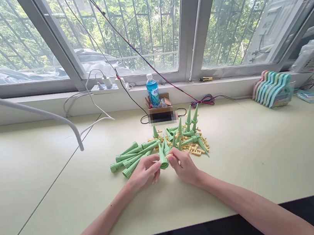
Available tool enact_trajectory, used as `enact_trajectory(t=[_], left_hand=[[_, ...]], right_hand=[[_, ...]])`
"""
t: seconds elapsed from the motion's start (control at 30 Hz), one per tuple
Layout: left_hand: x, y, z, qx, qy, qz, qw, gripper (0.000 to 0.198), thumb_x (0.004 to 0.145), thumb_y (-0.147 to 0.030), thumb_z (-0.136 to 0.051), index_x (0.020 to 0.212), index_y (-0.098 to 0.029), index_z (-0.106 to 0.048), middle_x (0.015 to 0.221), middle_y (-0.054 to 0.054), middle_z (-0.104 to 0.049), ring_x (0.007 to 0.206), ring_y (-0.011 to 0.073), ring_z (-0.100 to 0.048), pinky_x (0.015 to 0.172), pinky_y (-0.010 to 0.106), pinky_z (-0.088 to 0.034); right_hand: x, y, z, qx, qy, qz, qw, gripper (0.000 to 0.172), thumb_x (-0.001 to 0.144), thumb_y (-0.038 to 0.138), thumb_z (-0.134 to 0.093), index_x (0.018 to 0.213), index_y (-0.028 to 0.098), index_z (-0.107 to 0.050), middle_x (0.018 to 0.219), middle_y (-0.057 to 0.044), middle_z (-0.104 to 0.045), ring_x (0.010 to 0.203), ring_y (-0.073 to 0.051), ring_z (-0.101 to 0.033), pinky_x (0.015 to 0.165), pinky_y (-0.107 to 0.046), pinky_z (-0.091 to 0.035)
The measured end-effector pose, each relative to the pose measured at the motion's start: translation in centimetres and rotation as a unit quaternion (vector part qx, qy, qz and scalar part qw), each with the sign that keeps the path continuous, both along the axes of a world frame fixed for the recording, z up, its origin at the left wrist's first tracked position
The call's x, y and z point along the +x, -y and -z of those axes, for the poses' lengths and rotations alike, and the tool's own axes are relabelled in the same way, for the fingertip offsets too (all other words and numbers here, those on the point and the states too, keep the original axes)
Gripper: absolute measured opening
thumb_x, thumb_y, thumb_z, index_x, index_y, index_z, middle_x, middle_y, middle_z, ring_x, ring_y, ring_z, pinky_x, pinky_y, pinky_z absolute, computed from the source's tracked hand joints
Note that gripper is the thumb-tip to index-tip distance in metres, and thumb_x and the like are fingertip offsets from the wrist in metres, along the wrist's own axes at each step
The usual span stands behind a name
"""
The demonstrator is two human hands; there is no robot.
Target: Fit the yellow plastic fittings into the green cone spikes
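Observation:
My left hand (147, 168) grips a green plastic cone (162, 158) near its wide end, with the tip pointing up and away. Close on its right, my right hand (183, 164) pinches a small yellow plastic piece (169, 155) against the cone's side; most of that piece is hidden by the fingers. Just beyond both hands lies a pile of small yellow T-shaped pieces (195, 149). Several more green cones (194, 117) stand or lie among them. To the left, a heap of long green cones (135, 156) lies flat on the table.
A small cardboard box (159, 103) with a blue bottle (152, 91) stands at the back. Coiled red-blue wire (203, 100) and pastel plastic hangers (272, 88) sit to its right. A white curved tube (57, 114) reaches over the table (49, 160) from the left, near a power strip (106, 86).

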State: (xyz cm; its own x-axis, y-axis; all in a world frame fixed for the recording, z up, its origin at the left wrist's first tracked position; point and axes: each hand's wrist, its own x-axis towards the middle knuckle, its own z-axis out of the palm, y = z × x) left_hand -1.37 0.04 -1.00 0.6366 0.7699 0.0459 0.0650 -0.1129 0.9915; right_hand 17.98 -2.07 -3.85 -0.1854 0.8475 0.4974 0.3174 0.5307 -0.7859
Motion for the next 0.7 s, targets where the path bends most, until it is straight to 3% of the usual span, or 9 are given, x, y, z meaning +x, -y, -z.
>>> enact_trajectory(t=[0.2, 0.37, 0.53, 0.63, 0.7], left_hand=[[0.04, -0.11, 0.4, 0.07, -0.054, 0.023, 0.996, 0.033, 0.092, -0.046, -0.059, 0.104, -0.016, -0.067, 0.07, -0.001, -0.053, 0.051, 0.0091, -0.045, 0.047, 0.021, -0.043], [0.06, -0.08, 0.45, 0.164, -0.103, -0.005, 0.981, 0.028, 0.089, -0.041, -0.063, 0.099, -0.015, -0.067, 0.073, -0.001, -0.052, 0.056, 0.0084, -0.042, 0.05, 0.019, -0.038], [0.26, -0.02, 0.55, 0.175, -0.121, -0.025, 0.977, 0.022, 0.087, -0.038, -0.066, 0.087, -0.016, -0.063, 0.066, -0.003, -0.046, 0.055, 0.0083, -0.038, 0.048, 0.019, -0.034], [0.57, -0.02, 0.66, 0.172, -0.111, -0.04, 0.978, 0.024, 0.087, -0.037, -0.067, 0.079, -0.017, -0.057, 0.063, -0.005, -0.044, 0.052, 0.0073, -0.035, 0.048, 0.019, -0.032], [0.77, -0.04, 0.75, 0.165, -0.091, -0.057, 0.98, 0.023, 0.088, -0.037, -0.067, 0.085, -0.017, -0.057, 0.07, -0.004, -0.05, 0.052, 0.0065, -0.036, 0.048, 0.019, -0.034]], right_hand=[[0.13, -0.22, 0.29, -0.017, 0.015, 0.014, 1.0, 0.041, 0.104, 0.044, -0.036, 0.069, 0.023, -0.03, 0.058, 0.005, -0.035, 0.05, -0.011, -0.031, 0.05, -0.025, -0.025], [-0.06, -0.3, 0.33, -0.024, 0.008, 0.025, 0.999, 0.044, 0.103, 0.042, -0.036, 0.064, 0.023, -0.028, 0.055, 0.006, -0.029, 0.048, -0.011, -0.026, 0.048, -0.026, -0.024], [-0.18, -0.44, 0.4, -0.024, -0.009, 0.029, 0.999, 0.045, 0.103, 0.04, -0.037, 0.062, 0.022, -0.028, 0.053, 0.006, -0.027, 0.046, -0.01, -0.029, 0.052, -0.025, -0.034], [-0.17, -0.47, 0.3, -0.017, -0.008, 0.046, 0.999, 0.045, 0.103, 0.041, -0.037, 0.063, 0.023, -0.03, 0.053, 0.006, -0.027, 0.046, -0.011, -0.033, 0.051, -0.025, -0.033], [-0.14, -0.42, 0.16, -0.014, -0.007, 0.063, 0.998, 0.044, 0.104, 0.043, -0.036, 0.064, 0.023, -0.031, 0.053, 0.006, -0.029, 0.046, -0.011, -0.034, 0.049, -0.025, -0.03]])
